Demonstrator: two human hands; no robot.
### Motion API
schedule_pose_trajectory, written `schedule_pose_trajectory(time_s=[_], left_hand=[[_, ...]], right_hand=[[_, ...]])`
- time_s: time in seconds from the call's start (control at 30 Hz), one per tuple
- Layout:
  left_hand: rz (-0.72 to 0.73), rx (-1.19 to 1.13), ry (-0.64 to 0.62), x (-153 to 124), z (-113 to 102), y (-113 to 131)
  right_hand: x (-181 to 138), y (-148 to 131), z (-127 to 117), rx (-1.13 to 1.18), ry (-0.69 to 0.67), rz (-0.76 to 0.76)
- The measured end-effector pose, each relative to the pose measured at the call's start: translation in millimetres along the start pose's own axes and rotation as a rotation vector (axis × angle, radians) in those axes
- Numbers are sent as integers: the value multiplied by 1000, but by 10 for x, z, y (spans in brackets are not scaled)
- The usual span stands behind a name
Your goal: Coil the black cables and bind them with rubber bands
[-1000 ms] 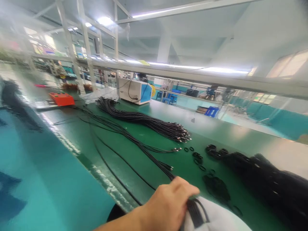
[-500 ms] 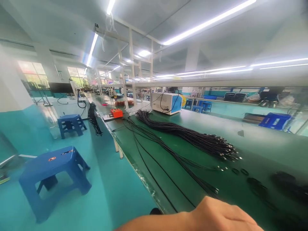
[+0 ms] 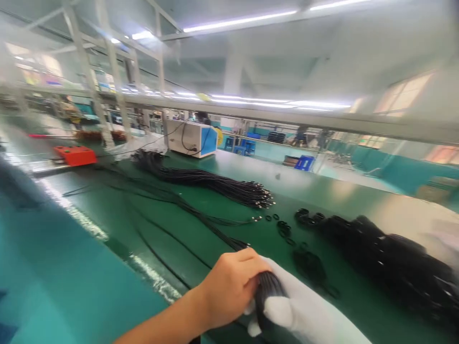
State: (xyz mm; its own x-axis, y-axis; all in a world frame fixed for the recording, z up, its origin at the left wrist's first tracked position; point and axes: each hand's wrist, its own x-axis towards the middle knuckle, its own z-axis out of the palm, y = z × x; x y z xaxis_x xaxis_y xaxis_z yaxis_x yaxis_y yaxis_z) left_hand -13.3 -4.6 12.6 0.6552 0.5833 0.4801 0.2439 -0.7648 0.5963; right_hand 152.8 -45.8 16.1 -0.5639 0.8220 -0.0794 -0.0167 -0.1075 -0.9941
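Black cable bundle [image 3: 269, 286], gripped by both hands, lower centre-right of frame.
Left hand [image 3: 233, 282], bare, fingers closed around the bundle; right hand [image 3: 299, 306], white-gloved, thumb pressed across it, remaining fingers partly hidden. Changed within the last half second: view swung from the aisle back toward the desk [image 3: 247, 165], the gloved hand and gripped bundle now showing; hence both hands can be seen engaged on one bundle. Also on the desk: loose black cables [image 3: 193, 206], running toward the left hand, centre; larger bundle with metal-tipped ends [image 3: 215, 182], above these; small black rings [image 3: 284, 229], right of centre; dark cable pile, blurred [image 3: 380, 253], lower right; orange-red box [image 3: 77, 155], left.
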Motion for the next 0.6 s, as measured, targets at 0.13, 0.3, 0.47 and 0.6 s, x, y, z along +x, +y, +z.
schedule_pose_trajectory(time_s=[0.13,0.3,0.47,0.6], left_hand=[[-41,-77,-24,45,-12,-60],[-119,-77,16,92,66,-32],[-283,-122,41,170,66,5],[-406,-165,73,219,71,-19]], right_hand=[[77,-63,-52,181,50,52],[136,10,-91,221,38,36],[173,207,-229,278,6,-36],[201,310,-291,414,-11,-68]])
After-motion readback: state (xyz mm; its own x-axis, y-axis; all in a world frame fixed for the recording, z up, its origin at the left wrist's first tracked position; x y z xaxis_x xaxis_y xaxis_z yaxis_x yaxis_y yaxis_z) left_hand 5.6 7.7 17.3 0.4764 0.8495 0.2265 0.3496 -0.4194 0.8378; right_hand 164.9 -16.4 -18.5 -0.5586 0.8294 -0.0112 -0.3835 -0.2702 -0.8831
